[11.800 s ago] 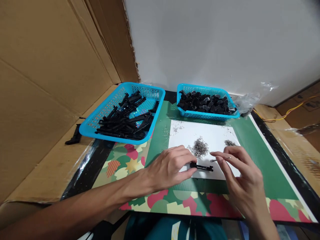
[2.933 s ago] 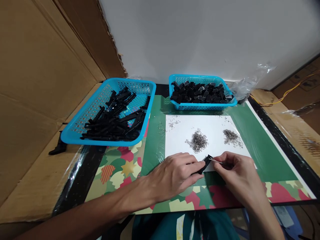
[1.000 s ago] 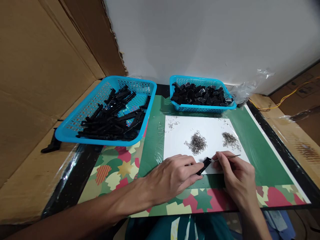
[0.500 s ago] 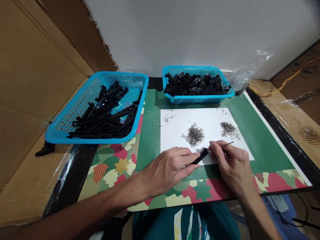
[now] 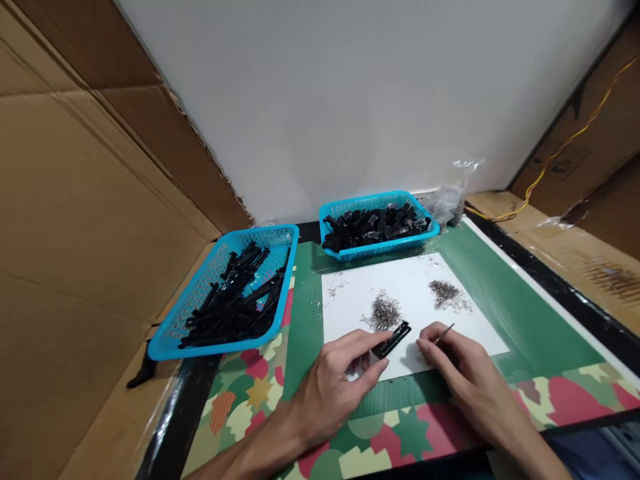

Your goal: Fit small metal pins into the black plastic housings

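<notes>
Between the thumb and fingers of my left hand (image 5: pixel 345 373) is a slim black plastic part (image 5: pixel 395 340), its far end pointing up and to the right. My right hand (image 5: pixel 457 357) pinches a thin metal rod (image 5: pixel 445 333), whose upper end sticks out past the fingers; its other end is hidden. The two hands are apart, both above the front of a white sheet (image 5: pixel 345 320). Just beyond the black part lies a heap of small bent metal wire pieces (image 5: pixel 385 311). A second, smaller heap of wire pieces (image 5: pixel 444 293) sits farther right on the sheet.
A blue basket (image 5: pixel 215 350) of long black parts stands at the left. Another blue basket (image 5: pixel 380 252) with short black parts is at the back by the wall. A clear plastic bag (image 5: pixel 453 193) leans beside it. One black part (image 5: pixel 143 370) lies outside the left basket.
My head view has tilted upward, so the table appears lower. My right hand and the rod have drawn away from the black part, which my left hand now holds more raised and turned.
</notes>
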Available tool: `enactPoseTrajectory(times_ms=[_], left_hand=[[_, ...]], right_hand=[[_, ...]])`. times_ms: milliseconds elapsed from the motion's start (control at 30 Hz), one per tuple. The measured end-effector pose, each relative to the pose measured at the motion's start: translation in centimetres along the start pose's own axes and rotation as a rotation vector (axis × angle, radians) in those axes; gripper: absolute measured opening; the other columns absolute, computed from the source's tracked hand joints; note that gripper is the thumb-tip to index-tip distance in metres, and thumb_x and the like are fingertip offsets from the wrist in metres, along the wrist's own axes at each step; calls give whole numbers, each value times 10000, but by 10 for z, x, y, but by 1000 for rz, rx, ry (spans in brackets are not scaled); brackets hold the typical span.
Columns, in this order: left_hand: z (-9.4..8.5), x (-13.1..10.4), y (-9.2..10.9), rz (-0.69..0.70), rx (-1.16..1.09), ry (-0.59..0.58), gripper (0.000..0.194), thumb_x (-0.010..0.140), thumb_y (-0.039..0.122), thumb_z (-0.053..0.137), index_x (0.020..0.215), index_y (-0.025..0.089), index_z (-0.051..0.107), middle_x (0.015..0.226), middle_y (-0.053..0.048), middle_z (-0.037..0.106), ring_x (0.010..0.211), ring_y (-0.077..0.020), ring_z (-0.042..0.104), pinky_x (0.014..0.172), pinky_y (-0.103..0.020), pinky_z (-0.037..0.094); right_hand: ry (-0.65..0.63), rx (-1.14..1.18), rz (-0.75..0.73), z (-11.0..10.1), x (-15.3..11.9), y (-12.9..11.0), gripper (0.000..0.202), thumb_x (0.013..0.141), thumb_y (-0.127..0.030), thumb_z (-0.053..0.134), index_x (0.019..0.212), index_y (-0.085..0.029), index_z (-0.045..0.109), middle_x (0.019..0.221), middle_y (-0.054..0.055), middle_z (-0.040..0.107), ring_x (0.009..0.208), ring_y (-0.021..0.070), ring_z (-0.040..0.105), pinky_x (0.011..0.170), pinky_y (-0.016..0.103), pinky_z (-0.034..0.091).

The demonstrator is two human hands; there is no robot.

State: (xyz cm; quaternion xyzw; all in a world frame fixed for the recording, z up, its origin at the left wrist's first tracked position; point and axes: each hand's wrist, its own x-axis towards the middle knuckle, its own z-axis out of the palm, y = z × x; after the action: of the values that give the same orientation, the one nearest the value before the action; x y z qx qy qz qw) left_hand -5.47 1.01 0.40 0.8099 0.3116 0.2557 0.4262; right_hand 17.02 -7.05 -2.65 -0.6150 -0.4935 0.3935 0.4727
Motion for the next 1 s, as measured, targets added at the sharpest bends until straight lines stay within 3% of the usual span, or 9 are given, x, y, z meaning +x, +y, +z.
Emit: enactPoseTrajectory(times_ms=[167,267,367,433,500,600,733,867,1000], left_hand=[[-2,7,2,32,21,71,262,1037,299,650,1236,282,820,1086,-77,780,933,-181,748,776,-279,616],[-14,24,6,96,101,124,265,1029,304,665,1250,272,809,1095,-68,804,938,-184,760,812,-290,635],[-44,62,18,161,271,243,316,1035,323,658,1323,253,766,1258,-69,793,1069,-212,751,1000,-381,612],[-68,99,27,138,365,382,342,1021,360,670,1321,223,759,1268,-72,791,997,-216,750,966,-394,617],[-90,142,33,80,422,410,315,1015,363,666,1250,188,784,1164,-77,816,936,-221,745,895,-370,618],[-110,208,32,1,614,249,310,1041,334,624,1249,160,773,1190,-98,803,1004,-232,730,950,-361,583],[-110,278,14,-67,685,106,194,997,254,698,1116,131,790,1163,-148,790,1100,-277,720,1000,-383,565],[-99,314,-6,-146,713,-32,322,1023,363,703,1262,148,689,1270,-118,704,1118,-256,703,972,-467,607],[-90,326,-16,-159,661,-156,354,1037,391,681,1306,161,666,1302,-109,685,1114,-254,700,954,-460,618]], right_hand=[[33,117,-5,-4,2,6,395,1049,-548,568,854,-211,631,783,3,582,733,173,567,665,256,472],[-27,91,-15,-3,4,7,381,1065,-543,535,888,-216,621,789,-8,557,735,169,548,673,253,456],[-93,53,-76,-2,6,8,358,1068,-517,523,901,-217,625,803,-8,571,746,169,545,696,257,437],[-104,62,-96,-3,7,9,367,1061,-522,523,890,-217,634,798,-8,574,740,168,532,693,259,418],[-101,82,-90,-2,9,13,398,1052,-554,524,870,-216,631,766,-16,549,708,162,501,672,263,395],[-104,96,-101,0,11,21,467,1033,-630,517,851,-213,622,731,-22,511,673,157,461,656,273,373],[-93,91,-92,5,14,31,524,999,-706,525,831,-218,618,689,-26,476,635,154,424,629,283,353],[-58,105,-84,9,16,33,561,966,-751,534,789,-223,608,652,-29,454,603,152,402,607,280,356],[-55,135,-75,8,14,30,568,958,-756,542,787,-218,603,652,-36,433,602,144,390,589,266,337]])
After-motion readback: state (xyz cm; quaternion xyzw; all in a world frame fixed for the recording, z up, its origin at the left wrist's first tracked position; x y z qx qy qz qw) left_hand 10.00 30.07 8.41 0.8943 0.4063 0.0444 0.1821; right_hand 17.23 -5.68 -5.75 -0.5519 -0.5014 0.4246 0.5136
